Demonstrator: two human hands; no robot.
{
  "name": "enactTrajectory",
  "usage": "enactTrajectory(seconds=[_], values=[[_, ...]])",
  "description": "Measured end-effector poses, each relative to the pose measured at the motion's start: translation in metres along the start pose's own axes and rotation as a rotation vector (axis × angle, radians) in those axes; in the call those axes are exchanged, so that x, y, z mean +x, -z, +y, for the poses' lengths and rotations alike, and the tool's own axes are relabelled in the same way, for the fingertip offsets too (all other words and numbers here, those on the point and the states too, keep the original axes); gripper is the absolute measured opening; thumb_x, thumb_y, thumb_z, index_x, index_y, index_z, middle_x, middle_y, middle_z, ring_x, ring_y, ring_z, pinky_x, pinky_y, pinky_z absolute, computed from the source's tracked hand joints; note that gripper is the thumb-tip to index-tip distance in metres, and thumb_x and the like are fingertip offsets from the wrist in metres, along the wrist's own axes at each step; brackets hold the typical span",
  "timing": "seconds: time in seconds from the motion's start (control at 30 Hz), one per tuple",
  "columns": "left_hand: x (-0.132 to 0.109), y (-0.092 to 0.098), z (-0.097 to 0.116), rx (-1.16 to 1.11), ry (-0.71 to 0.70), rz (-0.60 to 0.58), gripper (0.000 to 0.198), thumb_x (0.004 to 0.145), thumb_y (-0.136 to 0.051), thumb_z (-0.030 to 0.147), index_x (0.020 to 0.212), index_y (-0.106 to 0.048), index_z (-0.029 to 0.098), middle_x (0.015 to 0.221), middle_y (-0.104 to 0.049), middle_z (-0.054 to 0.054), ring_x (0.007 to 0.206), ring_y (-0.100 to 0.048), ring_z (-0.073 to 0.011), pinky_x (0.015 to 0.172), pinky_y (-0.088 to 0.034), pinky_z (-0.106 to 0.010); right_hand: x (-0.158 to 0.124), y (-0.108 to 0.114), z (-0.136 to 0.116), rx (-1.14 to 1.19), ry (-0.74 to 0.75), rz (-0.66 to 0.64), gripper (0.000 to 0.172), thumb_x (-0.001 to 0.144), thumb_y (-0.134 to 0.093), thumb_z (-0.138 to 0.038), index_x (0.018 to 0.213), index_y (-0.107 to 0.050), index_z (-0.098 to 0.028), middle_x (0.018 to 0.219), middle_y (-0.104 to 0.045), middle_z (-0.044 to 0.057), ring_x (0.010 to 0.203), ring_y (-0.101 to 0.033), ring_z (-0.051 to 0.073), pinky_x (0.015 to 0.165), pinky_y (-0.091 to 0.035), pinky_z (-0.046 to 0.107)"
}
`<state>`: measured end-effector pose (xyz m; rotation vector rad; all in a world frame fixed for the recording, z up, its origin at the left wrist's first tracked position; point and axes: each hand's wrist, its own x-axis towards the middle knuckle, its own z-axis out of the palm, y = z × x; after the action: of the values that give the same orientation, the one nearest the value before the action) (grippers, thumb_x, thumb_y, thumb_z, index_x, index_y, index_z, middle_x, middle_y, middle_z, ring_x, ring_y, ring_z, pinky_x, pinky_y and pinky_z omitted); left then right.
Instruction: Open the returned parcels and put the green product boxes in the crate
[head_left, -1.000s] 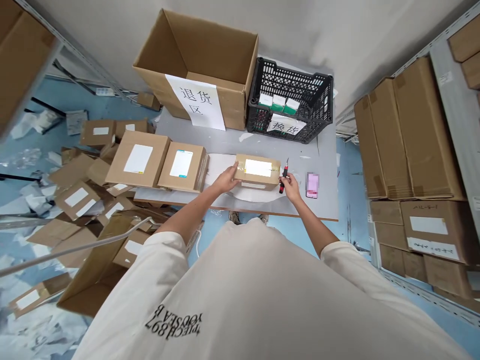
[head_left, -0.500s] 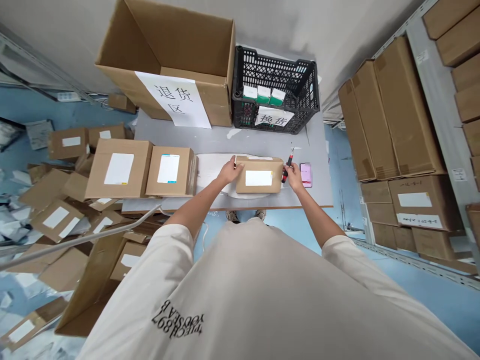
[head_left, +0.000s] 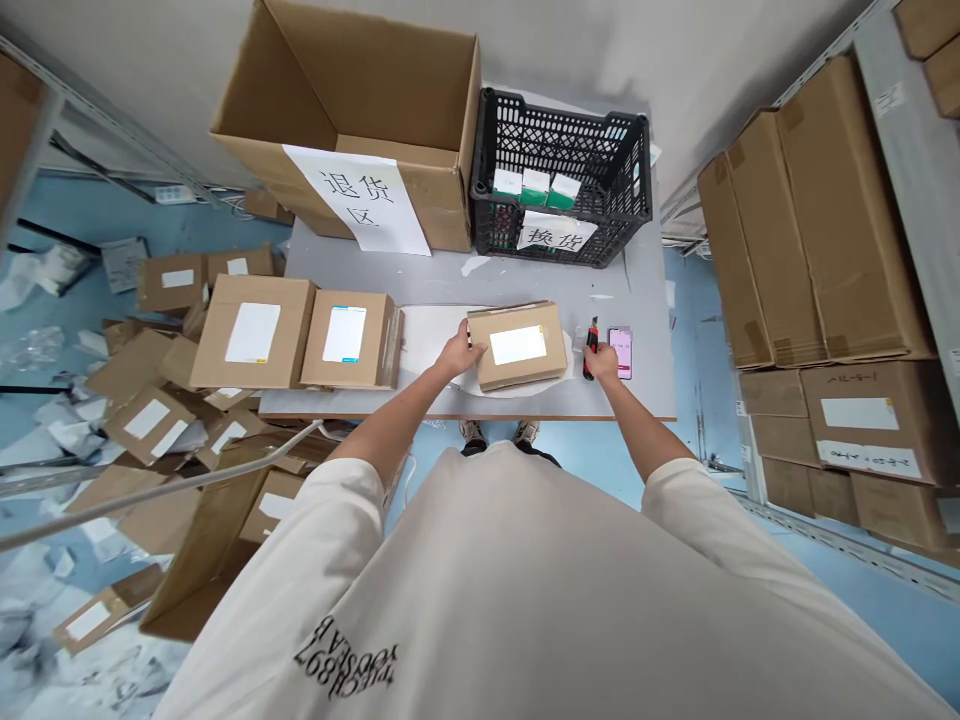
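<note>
A brown cardboard box (head_left: 553, 362) with a white label lies slightly turned on a white sheet (head_left: 427, 330) at the table's front. My left hand (head_left: 459, 352) grips its left end, and a small dark object shows by the fingers. To the right of the box, apart from it, my right hand (head_left: 602, 362) is closed on a red and black utility knife (head_left: 591, 348), its tip pointing away from me. A phone (head_left: 620, 352) with a pink screen lies just beyond that hand on the right.
Two labelled boxes (head_left: 251, 335) (head_left: 349, 340) stand left on the table (head_left: 322, 258). At the back are a large open carton (head_left: 442, 215) and a black crate (head_left: 615, 235) holding small boxes. Shelved cartons (head_left: 847, 230) line the right; parcels (head_left: 150, 420) cover the left floor.
The box has turned slightly counter-clockwise, its right end now farther from me. My right hand has moved away from the box's right end with the knife, which now points more upright in view.
</note>
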<state>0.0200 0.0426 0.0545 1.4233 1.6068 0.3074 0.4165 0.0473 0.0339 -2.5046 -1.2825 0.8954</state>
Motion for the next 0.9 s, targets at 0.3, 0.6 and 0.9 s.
enactTrajectory(seconds=[0.3, 0.6, 0.9], values=[[-0.022, 0.000, -0.018, 0.210, 0.123, -0.037, 0.095, 0.097, -0.078, 0.058, 0.176, -0.045, 0.014, 0.157, -0.072, -0.025, 0.125, -0.080, -0.0379, 0.111, -0.060, -0.047, 0.025, -0.028, 0.033, -0.282, 0.045, -0.015, 0.036, 0.100, -0.077, -0.034, 0.131, -0.075, -0.016, 0.130, -0.078, 0.022, 0.118, -0.076, 0.035, 0.094, -0.059, 0.040], [-0.034, -0.010, -0.010, 0.299, 0.224, -0.115, 0.080, 0.105, -0.063, 0.062, 0.166, -0.054, 0.012, 0.152, -0.078, -0.024, 0.140, -0.075, -0.0409, 0.116, -0.057, -0.046, 0.020, -0.029, 0.027, -0.056, 0.198, -0.006, 0.038, 0.108, -0.060, -0.036, 0.135, -0.076, -0.016, 0.145, -0.075, 0.023, 0.137, -0.070, 0.037, 0.121, -0.055, 0.052], [-0.026, -0.018, -0.002, 0.047, 0.185, -0.194, 0.089, 0.083, -0.088, 0.053, 0.157, -0.061, 0.015, 0.140, -0.084, -0.022, 0.124, -0.083, -0.0381, 0.102, -0.066, -0.042, -0.035, -0.013, -0.017, 0.389, 0.315, -0.343, 0.067, 0.099, -0.071, -0.076, 0.137, -0.084, -0.023, 0.147, -0.082, 0.013, 0.147, -0.070, 0.034, 0.136, -0.045, 0.052]])
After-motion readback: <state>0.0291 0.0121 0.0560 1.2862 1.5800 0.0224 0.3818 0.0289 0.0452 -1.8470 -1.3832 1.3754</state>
